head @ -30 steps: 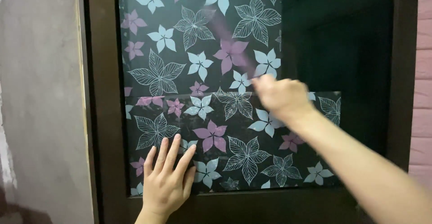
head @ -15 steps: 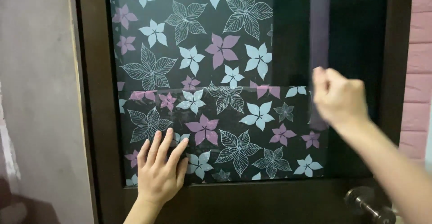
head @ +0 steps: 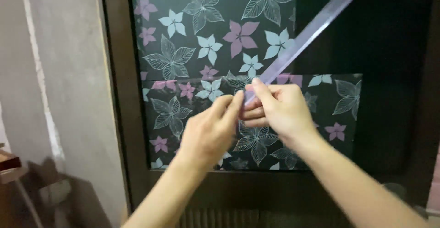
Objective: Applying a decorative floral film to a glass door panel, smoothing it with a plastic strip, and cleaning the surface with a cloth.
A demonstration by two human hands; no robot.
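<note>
A long clear plastic ruler (head: 308, 34) slants up to the right in front of a dark glass pane. My right hand (head: 282, 110) grips its lower end. My left hand (head: 211, 129) meets it there, fingertips pinching the same end of the ruler. Behind both hands, a floral window film (head: 201, 49) with pale blue and pink flowers covers the left and lower part of the pane. A lower strip of the film (head: 341, 97) reaches further right than the upper piece.
A dark brown door frame (head: 117, 95) surrounds the pane. A grey plastered wall (head: 59, 81) stands to the left. Bare dark glass (head: 389, 35) fills the upper right. A wooden object (head: 9, 164) sits at the far left edge.
My left hand has lifted off the film and come to the ruler's end. My right hand has moved back from the right side of the pane towards the centre.
</note>
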